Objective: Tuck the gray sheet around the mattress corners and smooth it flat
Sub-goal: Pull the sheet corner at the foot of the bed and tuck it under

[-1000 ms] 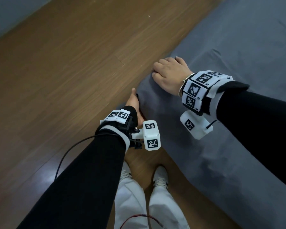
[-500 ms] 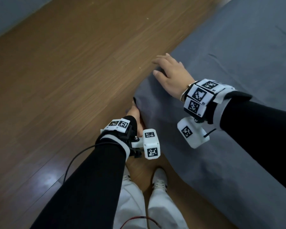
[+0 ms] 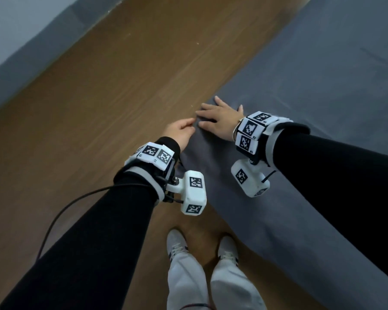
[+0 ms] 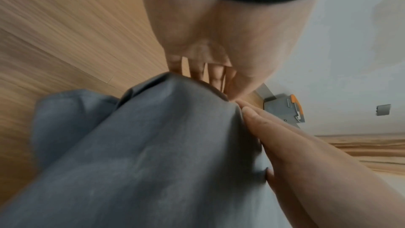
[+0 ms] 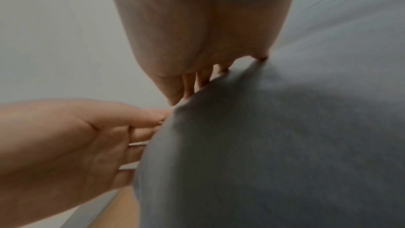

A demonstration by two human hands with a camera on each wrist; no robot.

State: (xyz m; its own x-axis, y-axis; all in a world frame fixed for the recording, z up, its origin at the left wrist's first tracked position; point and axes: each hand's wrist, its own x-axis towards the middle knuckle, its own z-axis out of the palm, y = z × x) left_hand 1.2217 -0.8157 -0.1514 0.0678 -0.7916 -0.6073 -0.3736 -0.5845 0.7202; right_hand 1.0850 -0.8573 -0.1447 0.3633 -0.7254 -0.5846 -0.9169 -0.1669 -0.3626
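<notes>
The gray sheet (image 3: pixel 300 108) covers the mattress on the right, and its near corner (image 3: pixel 197 135) points toward the wooden floor. My right hand (image 3: pixel 217 117) lies flat on top of that corner with the fingers spread. My left hand (image 3: pixel 180 133) sits against the corner's outer side, its straight fingers touching the fabric. In the left wrist view the left hand's fingers (image 4: pixel 197 68) reach down behind the sheet (image 4: pixel 153 145), and the right hand (image 4: pixel 285 136) presses along its edge. The right wrist view shows the right hand's fingers (image 5: pixel 197 81) on the sheet (image 5: pixel 263 145) and the left hand (image 5: pixel 65 136) beside it.
Wooden floor (image 3: pixel 99 108) runs along the mattress on the left, bounded by a wall with a grey baseboard (image 3: pixel 31 48). My white trousers and shoes (image 3: pixel 202 253) stand close to the mattress side. A cable (image 3: pixel 61 215) hangs from the left wrist. A grey and orange object (image 4: pixel 285 110) stands by the wall.
My left hand has come up from low beside the corner to its top edge. The right hand has uncurled and now lies flat with its fingers spread on the corner.
</notes>
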